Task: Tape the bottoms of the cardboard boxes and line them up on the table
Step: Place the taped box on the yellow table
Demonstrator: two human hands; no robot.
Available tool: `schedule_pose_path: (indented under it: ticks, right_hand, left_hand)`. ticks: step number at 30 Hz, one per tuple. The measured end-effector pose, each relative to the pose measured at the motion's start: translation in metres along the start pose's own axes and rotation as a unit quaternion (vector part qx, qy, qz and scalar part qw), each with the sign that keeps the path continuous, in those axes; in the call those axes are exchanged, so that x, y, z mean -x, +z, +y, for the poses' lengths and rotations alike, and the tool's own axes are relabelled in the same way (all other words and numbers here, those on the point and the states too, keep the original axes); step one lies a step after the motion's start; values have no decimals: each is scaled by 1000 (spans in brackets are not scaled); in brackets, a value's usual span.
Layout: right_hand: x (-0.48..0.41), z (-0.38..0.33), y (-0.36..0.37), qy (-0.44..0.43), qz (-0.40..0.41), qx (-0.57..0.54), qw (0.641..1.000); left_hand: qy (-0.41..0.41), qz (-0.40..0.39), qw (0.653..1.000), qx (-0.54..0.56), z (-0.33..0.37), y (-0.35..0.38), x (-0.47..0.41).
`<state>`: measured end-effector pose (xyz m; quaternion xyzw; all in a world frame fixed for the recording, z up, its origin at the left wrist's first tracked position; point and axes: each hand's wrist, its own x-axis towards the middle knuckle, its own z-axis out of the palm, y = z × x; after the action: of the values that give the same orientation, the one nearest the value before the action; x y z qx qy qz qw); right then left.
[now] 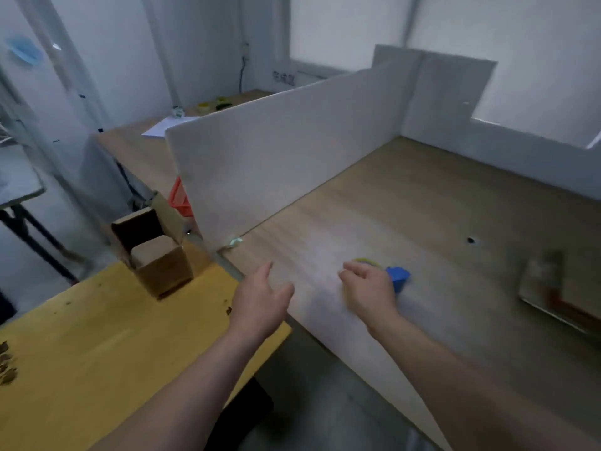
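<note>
A small cardboard box stands on the yellow table at the left, its top flaps open. A blue tape dispenser with a yellowish roll lies on the wooden table. My right hand lies over the dispenser with its fingers curled round the roll end. My left hand hovers with relaxed fingers above the gap between the two tables, holding nothing, to the right of the box. The view is blurred by motion.
A white partition runs along the wooden table's left side and back. A blurred flat object with a red mark lies at the right. An orange crate sits behind the box. Another desk with papers stands beyond.
</note>
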<state>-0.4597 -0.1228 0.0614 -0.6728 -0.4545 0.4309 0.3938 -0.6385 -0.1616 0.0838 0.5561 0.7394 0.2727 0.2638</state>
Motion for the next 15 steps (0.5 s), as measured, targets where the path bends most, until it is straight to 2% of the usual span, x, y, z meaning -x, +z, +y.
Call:
schedule_pose_path:
  ticks: [4,11,15]
  right_hand:
    - [41,10,-56,-30,97,86,991]
    - [95,37,-162,-16,168,214,962]
    - [106,53,-226,16,180,276,944]
  left_hand:
    - [115,-64,990,-53,37,21,21]
    - [276,-134,948,-83,113,68,56]
    - [354,-167,911,-130,157,112,64]
